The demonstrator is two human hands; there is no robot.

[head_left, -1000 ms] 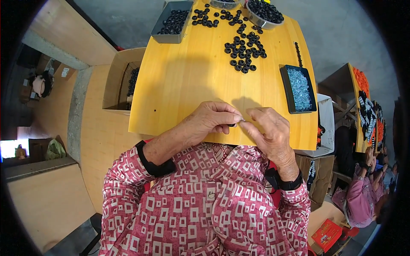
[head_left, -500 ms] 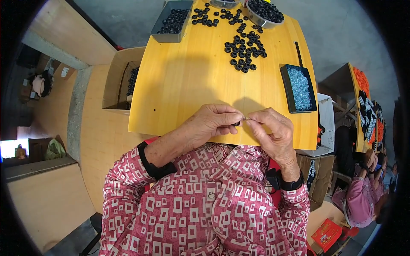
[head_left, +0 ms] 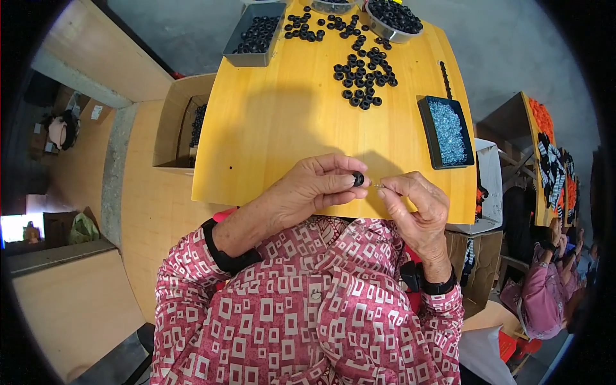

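- The left hand is now showing more of a glossy black round bead; the right hand is sitting further off, apparently leaving the pieces separate.
- The left grip is closing thumb to fingers on the bead, which is resting at the fingertips above the yellow wooden counter.
- The right grip is pinching a small pale slender piece, just right of the bead; its material is remaining unclear.

- A small, round black piece, smooth and slightly shiny, pinched between the thumb and fingertips of the left hand. It is held above the tabletop, near its front edge and a little right of the middle.
- A tiny, slender, pale piece, its tip at the fingertips of the right hand, just right of the black piece. Whether the two are joined is too small to tell.
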